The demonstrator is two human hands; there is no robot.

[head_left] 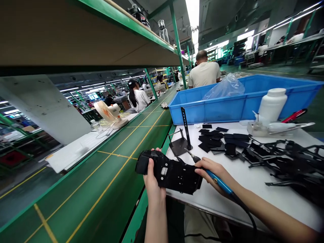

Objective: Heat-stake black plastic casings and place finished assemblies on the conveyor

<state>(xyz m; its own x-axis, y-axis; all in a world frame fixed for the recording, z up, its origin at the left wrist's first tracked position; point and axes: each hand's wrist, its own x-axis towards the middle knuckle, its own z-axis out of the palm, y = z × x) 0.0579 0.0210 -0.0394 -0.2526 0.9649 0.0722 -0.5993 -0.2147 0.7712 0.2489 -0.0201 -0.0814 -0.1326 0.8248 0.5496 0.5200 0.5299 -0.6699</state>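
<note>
My left hand (pixel 153 182) is closed around one end of a black moulded plastic shell (pixel 181 177), its thumb lying over the near face. The shell is tilted above the table's front edge, showing small holes and a pale rectangular opening. In my right hand (pixel 215 170) is a blue-handled soldering iron (pixel 221 184), whose metal tip points up and left past the shell's upper edge. My right fingers overlap the shell's right end; whether they touch it I cannot tell. Just behind stands a black metal stand (pixel 179 146) with a notched upright.
Flat black pieces (pixel 211 138) and a heap of black plastic frames (pixel 291 165) cover the table's right side. Behind them are a white bottle (pixel 273 104) and a blue bin (pixel 202 109) holding clear plastic. A green conveyor belt (pixel 111 172) runs along the left. Co-workers sit farther off.
</note>
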